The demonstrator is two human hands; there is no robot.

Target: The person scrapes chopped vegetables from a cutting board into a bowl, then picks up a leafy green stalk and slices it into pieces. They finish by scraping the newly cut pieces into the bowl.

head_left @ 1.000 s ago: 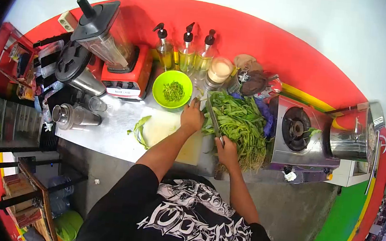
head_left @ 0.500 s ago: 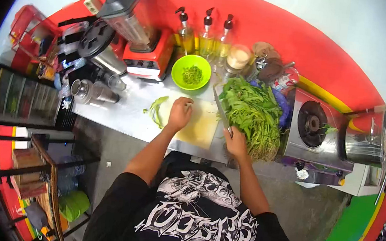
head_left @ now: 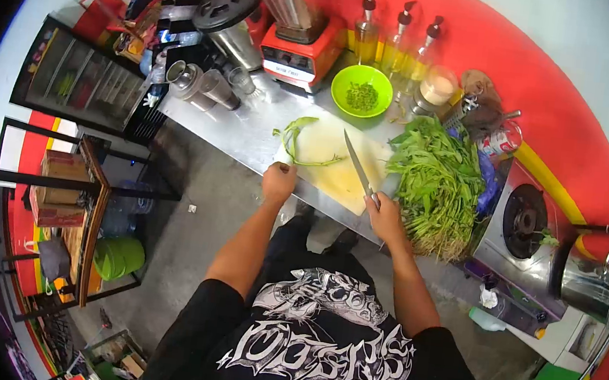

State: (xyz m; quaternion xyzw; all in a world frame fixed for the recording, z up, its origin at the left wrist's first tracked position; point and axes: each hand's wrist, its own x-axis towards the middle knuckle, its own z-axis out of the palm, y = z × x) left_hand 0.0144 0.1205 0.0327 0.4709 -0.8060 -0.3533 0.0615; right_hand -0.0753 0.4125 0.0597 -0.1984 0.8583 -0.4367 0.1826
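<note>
Head view: the right hand (head_left: pixel 385 218), at the cutting board's (head_left: pixel 353 188) five o'clock, is wrapped round the knife (head_left: pixel 358 165), blade aimed to eleven, presumably to keep its edge off the body; the left hand (head_left: pixel 279 181), at eight, is curled, but whether fully closed or gripping anything I cannot tell; a loose stem (head_left: pixel 295 140) lies at ten; leafy greens (head_left: pixel 433 182) sit at three, likely for easy reach; the green bowl (head_left: pixel 343 82) at twelve.
</note>
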